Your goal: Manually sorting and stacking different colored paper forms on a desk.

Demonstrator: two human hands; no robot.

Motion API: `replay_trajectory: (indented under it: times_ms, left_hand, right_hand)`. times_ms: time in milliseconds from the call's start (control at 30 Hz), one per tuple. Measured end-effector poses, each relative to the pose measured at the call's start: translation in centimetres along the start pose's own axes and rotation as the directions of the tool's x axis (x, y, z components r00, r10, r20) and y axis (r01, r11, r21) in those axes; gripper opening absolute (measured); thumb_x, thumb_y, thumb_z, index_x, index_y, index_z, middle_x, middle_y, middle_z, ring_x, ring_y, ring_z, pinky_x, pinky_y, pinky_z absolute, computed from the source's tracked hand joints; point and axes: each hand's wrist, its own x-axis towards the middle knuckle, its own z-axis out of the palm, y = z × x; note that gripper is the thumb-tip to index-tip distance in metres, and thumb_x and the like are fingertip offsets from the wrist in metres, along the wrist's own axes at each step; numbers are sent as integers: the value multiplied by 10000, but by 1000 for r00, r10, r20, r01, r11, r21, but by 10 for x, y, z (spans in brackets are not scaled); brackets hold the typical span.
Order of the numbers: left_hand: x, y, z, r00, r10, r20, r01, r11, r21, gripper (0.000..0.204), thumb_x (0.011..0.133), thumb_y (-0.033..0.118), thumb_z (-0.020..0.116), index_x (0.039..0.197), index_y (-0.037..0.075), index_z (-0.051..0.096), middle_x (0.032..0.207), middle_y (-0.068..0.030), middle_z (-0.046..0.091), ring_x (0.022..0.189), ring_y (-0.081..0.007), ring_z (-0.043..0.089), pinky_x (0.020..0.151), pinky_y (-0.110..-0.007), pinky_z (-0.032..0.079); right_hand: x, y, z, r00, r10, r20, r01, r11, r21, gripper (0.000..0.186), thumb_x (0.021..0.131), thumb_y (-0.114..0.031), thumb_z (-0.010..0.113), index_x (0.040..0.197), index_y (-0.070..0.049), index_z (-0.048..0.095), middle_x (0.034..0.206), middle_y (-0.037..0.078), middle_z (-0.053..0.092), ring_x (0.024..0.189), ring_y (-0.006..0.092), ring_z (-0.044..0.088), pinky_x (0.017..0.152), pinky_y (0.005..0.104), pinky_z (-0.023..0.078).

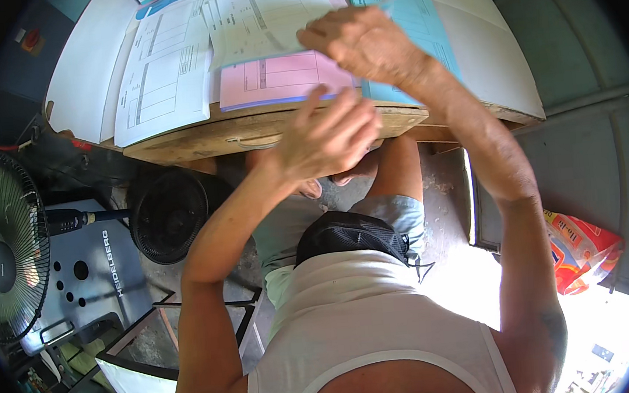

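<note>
My right hand [365,43] is over the table with its fingers curled at the right edge of a white printed form [264,24]. The sheet looks slightly lifted and overlaps a pink stack of forms [283,79]. In front of the table edge, my left hand [330,132] hangs in the air, a little blurred, its fingers apart and nothing in them. A white stack of forms [164,68] lies to the left of the pink one. Partly behind my right hand and forearm lies a blue stack of forms [416,29].
The white-topped table [492,57] has a wooden drawer front [199,140] facing me. A standing fan [5,250] is at the left, by a round black object [170,215]. A red plastic bag [585,249] sits at the right, beside a grey cabinet [578,168].
</note>
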Motion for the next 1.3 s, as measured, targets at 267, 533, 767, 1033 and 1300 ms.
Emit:
replay_trajectory:
  times_ms: [267, 533, 767, 1033, 1300]
  left_hand:
    - [33, 21, 99, 948, -115, 298, 101, 993, 62, 528, 857, 342, 703, 1278, 33, 631, 1361, -97, 560, 1292, -258, 482, 1039, -621, 361]
    - [20, 26, 90, 975, -39, 220, 69, 989, -127, 261, 840, 200, 663, 1055, 64, 723, 1114, -46, 648, 1103, -229, 576, 1001, -559, 422]
    - [6, 13, 52, 967, -210, 144, 222, 972, -71, 314, 793, 260, 771, 1059, 96, 733, 1149, -39, 659, 1091, -249, 615, 979, -501, 451]
    - [-108, -108, -102, 780, -585, 222, 422, 753, 505, 531, 862, 333, 772, 1285, 36, 649, 1285, -116, 665, 1240, -305, 587, 1062, -490, 420]
    - [-128, -130, -135, 854, -519, 41, 479, 813, 330, 168, 839, -30, 708, 976, 59, 748, 922, -77, 748, 837, -234, 716, 752, -341, 562]
  right_hand:
    - [-101, 81, 0, 996, 57, -64, -60, 997, -54, 392, 757, -14, 633, 1144, -69, 669, 1056, 119, 722, 922, 291, 711, 742, 379, 584]
    - [-200, 17, 10, 863, 500, 71, -504, 846, 172, 329, 813, 57, 584, 1082, -80, 714, 896, 140, 737, 764, 315, 717, 687, 403, 579]
    - [-171, -34, -23, 879, 428, 209, -459, 880, 126, 317, 862, -26, 626, 1178, -28, 653, 1178, 147, 680, 1077, 316, 655, 927, 427, 535]
    - [-197, -9, -11, 838, 515, 179, -541, 827, 154, 372, 817, 75, 574, 1158, -49, 657, 1023, 148, 704, 928, 319, 695, 804, 415, 585]
    - [-181, 14, -17, 545, 794, 269, -834, 481, 272, 236, 963, -71, 615, 1181, 4, 669, 948, 230, 714, 899, 400, 700, 779, 429, 543]
